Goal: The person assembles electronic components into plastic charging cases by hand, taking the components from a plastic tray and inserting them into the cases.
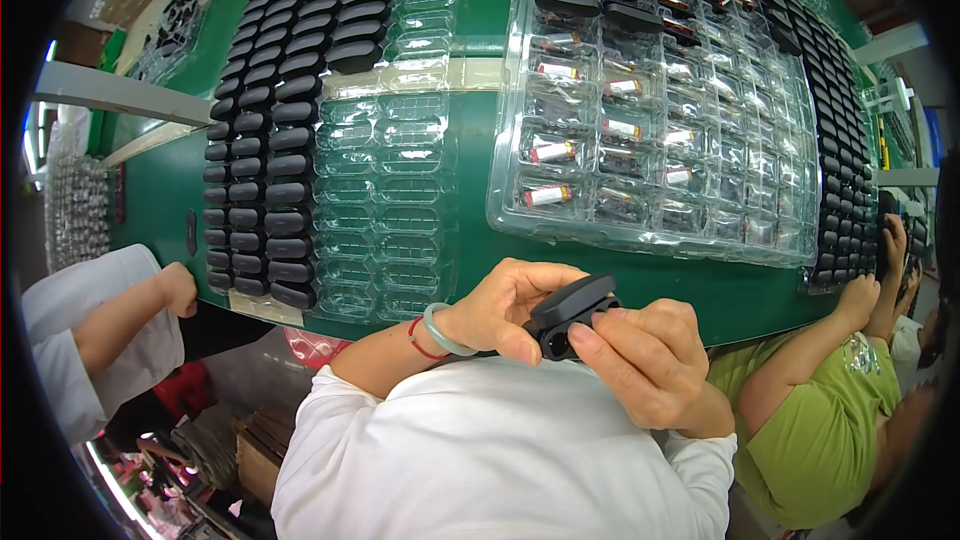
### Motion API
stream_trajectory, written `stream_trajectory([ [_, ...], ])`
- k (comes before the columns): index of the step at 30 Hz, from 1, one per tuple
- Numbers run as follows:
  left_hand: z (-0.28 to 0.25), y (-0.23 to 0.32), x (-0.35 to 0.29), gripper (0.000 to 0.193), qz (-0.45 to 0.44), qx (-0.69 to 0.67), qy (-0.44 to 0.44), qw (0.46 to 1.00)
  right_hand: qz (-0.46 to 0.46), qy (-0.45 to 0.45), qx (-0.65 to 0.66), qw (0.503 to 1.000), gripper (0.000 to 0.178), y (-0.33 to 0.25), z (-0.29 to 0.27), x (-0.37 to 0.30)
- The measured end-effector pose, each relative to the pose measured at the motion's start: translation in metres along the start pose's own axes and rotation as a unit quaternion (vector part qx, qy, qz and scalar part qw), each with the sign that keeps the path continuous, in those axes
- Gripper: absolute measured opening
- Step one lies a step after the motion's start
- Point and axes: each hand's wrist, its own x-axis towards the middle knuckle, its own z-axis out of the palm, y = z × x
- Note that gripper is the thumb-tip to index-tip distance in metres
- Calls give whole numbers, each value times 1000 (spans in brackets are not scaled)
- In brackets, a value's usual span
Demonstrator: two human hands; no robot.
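A small black oval case (572, 304) is held up in front of my chest, just off the table's near edge. It looks like two stacked halves, with a dark rounded opening on the lower part. My left hand (500, 312) grips its left end between thumb and fingers. At the other end, my right hand (648, 358) pinches it with thumb and fingertips. Beyond my hands is a clear plastic tray (640, 230) whose pockets hold small parts with white and orange-red wraps. Several black cases lie at its far end.
To the left, rows of black oval cases (290, 220) sit in clear trays, beside bare pockets (400, 220). More cases (840, 170) line the right side. The green table (480, 30) curves along my front. Co-workers' arms rest at both sides, a white sleeve (90, 330) and a green shirt (820, 430).
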Motion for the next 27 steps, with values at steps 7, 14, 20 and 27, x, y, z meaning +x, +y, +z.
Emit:
stream_trajectory([
  [7, 0, -1, 0, 88, 18, -22, -64, 998, -90, 61, -52, 993, 23, -3, 5, -12],
  [14, -3, -6, 2, 88, 46, -1, -131, 990, -120, 56, -43, 990, 22, -4, 3, -19],
  [20, 3, 1, -1, 92, 10, 8, -103, 995, -101, 27, 46, 993, 21, 6, -1, -8],
  [27, 4, 5, -2, 102, -48, 18, 8, 999, -58, 16, 5, 998, 25, 3, 13, -15],
])
